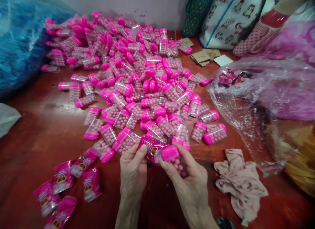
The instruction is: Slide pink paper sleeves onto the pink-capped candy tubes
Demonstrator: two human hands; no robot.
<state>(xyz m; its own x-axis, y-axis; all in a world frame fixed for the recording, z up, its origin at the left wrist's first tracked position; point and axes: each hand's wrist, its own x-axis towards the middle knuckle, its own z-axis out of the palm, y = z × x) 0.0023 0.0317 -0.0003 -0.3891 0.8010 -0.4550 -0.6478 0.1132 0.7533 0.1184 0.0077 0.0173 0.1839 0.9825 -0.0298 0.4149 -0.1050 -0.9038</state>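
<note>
The left hand (134,170) pinches a shiny pink wrapper (153,149) with its thumb and fingers. The right hand (192,179) grips a little clear box (176,160) with a pink lid and round pink balls inside. The box is right beside the wrapper, in front of a big pile of boxes (137,78) like it (so many!) on the red-brown table (36,133). Five shiny packs (63,176) lie to the left, and a crumpled cloth (242,189) lies to the right.
</note>
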